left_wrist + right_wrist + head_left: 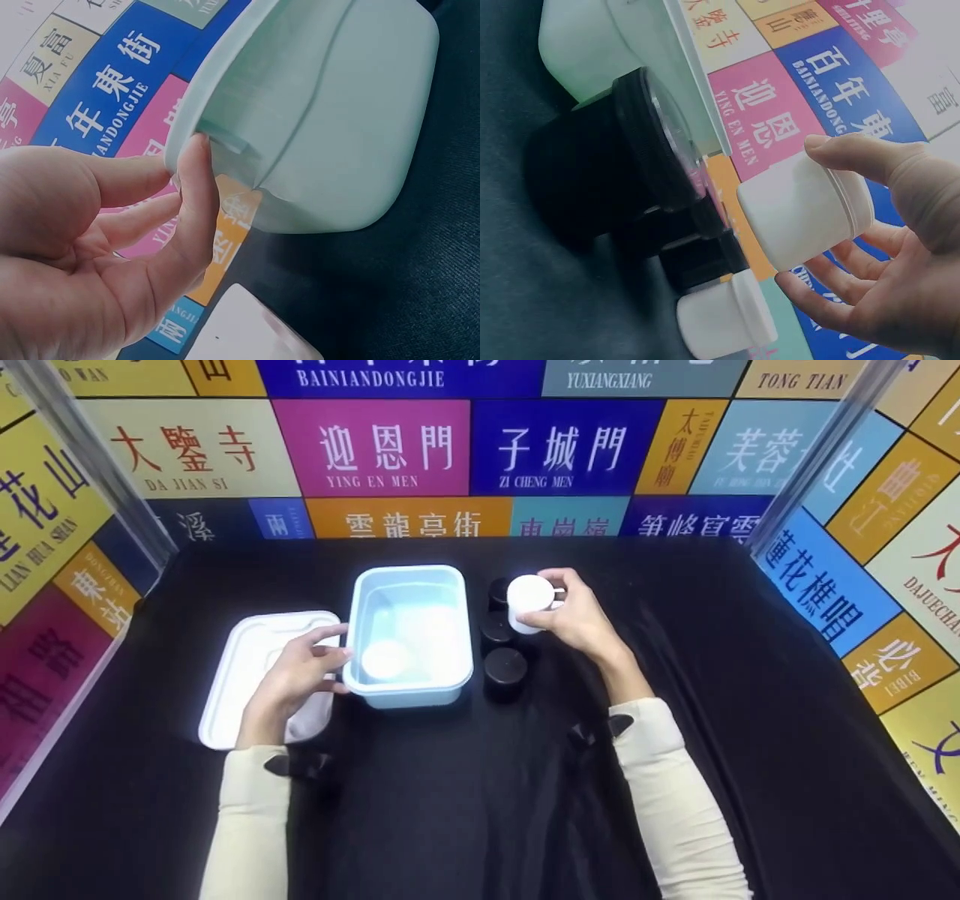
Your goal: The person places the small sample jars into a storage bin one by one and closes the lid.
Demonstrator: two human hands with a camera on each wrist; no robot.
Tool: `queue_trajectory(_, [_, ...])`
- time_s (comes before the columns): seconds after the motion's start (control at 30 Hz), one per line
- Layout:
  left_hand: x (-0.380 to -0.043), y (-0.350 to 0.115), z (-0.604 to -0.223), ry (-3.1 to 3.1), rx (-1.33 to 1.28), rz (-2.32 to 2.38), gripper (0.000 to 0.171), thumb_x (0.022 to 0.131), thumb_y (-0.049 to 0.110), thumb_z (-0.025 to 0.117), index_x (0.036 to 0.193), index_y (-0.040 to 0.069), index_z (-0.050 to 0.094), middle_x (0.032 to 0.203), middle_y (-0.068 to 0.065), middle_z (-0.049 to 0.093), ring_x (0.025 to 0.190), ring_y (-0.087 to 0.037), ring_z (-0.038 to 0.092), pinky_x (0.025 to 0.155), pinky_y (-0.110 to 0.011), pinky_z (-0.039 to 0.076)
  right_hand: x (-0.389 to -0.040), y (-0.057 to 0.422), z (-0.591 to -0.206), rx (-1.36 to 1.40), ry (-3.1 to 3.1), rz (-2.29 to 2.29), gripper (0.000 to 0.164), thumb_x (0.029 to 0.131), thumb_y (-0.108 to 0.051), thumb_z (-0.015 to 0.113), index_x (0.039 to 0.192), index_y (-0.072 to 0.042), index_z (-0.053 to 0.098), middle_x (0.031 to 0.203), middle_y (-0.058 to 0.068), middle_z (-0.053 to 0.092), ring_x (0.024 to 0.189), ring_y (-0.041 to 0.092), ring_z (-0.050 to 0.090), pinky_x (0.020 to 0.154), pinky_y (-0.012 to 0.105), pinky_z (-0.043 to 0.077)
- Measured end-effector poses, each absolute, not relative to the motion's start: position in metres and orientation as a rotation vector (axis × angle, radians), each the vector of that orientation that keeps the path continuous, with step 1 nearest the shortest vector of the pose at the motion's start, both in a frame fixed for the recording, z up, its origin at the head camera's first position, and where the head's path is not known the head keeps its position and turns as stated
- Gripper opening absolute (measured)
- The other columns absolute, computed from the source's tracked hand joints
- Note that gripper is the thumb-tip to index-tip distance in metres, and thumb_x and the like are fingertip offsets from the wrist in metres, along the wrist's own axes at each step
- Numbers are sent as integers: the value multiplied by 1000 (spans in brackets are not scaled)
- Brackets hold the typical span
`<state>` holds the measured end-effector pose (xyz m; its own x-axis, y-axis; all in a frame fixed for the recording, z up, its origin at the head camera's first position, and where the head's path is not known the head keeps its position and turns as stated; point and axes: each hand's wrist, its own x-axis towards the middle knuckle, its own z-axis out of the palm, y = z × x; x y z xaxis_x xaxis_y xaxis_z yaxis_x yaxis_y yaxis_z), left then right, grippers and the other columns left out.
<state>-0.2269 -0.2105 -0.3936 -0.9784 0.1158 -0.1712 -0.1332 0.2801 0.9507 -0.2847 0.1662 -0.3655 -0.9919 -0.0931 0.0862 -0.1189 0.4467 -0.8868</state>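
A pale blue-green plastic box [409, 697] stands open, with a white round-topped jar [384, 660] inside at its near left corner. My left hand [304, 667] is at the box's left side; in the left wrist view its thumb and fingers pinch the rim. My right hand [574, 611] grips a white lidded jar [802, 214], thumb on one side and fingers on the other, raised beside the black jars. Three black jars [505, 666] stand in a row right of the box. In the right wrist view a second white jar [724, 319] stands past the black ones.
A white box lid [232, 682] lies left of the box, partly under my left hand and forearm. Black cloth [435, 810] covers the table. Panels with printed signs [375, 446] rise behind and at both sides, with clear posts at the back corners.
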Motion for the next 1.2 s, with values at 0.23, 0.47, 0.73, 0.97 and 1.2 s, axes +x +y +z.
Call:
queue_trajectory(0.23, [-226,-211,-394,2324,0,1785,55,102,7,52,153,1,34,128,-30,58,86,-10,68,67,-24,62,-291,150,-343,301,-2720,1480,72,77,-15,84,140,-5,51,139,16,55,122,31,56,107,43,47])
queue_trajectory(0.47, [-225,-213,-394,2334,-19,1781,54,102,8,53,153,2,36,128,-30,58,87,-9,68,68,-24,63,-297,128,-327,391,-2803,1367,71,77,-16,83,139,-5,52,137,16,53,118,30,53,108,43,45])
queue_trajectory(0.73, [-227,-211,-395,2314,-12,1797,55,101,7,53,153,1,36,123,-25,59,87,-8,66,67,-25,63,-305,107,-314,561,-2920,1194,69,78,-18,82,139,-6,53,137,13,57,121,28,53,112,42,43])
queue_trajectory(0.97, [-227,-209,-395,2311,-23,1796,56,101,6,53,154,1,34,125,-27,58,86,-10,68,66,-24,63,-309,89,-307,647,-2977,1049,68,77,-24,83,137,-8,55,133,13,57,119,26,52,109,40,45])
queue_trajectory(1.2, [-228,-210,-395,2306,-19,1807,56,101,8,53,153,1,34,122,-24,58,87,-10,67,67,-25,63,-311,69,-312,682,-3027,1030,68,75,-26,86,136,-11,59,127,12,60,116,24,54,105,38,48])
